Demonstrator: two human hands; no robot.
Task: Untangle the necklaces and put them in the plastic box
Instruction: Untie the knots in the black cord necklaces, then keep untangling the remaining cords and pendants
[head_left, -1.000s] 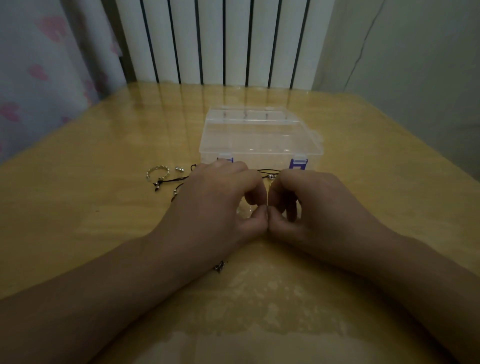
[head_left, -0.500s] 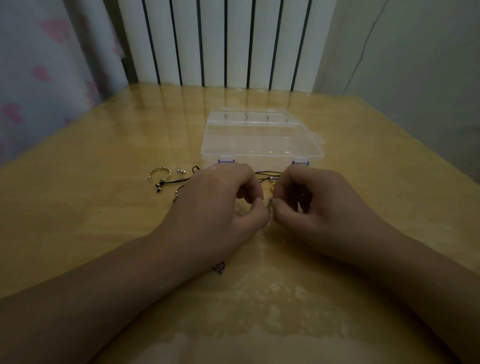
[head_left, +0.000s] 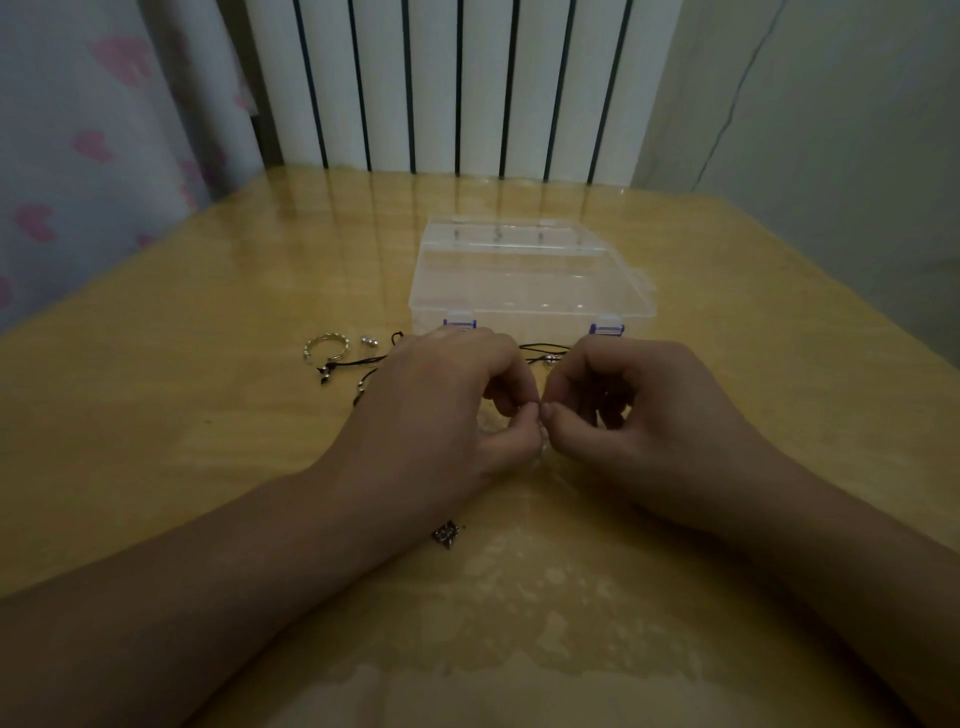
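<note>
A clear plastic box (head_left: 530, 280) with purple latches stands closed on the wooden table, just beyond my hands. Black-cord necklaces (head_left: 540, 353) lie tangled in front of it, mostly hidden under my hands, with loose ends and small beads trailing left (head_left: 353, 371). My left hand (head_left: 441, 410) and my right hand (head_left: 639, 415) meet fingertip to fingertip over the tangle, each pinching something small where thumbs and forefingers touch; what they pinch is too small to make out. A small dark pendant (head_left: 445, 533) shows beside my left wrist.
A silver beaded ring (head_left: 326, 347) and a small silver bead (head_left: 369, 341) lie left of the box. The glossy wooden table (head_left: 208, 426) ends at a white radiator (head_left: 457, 83) behind, a curtain (head_left: 78, 130) at left and a wall at right.
My hands have kept together over the tangle, with the fingertips shifting slightly as they work at one spot. The box and loose jewellery have not moved.
</note>
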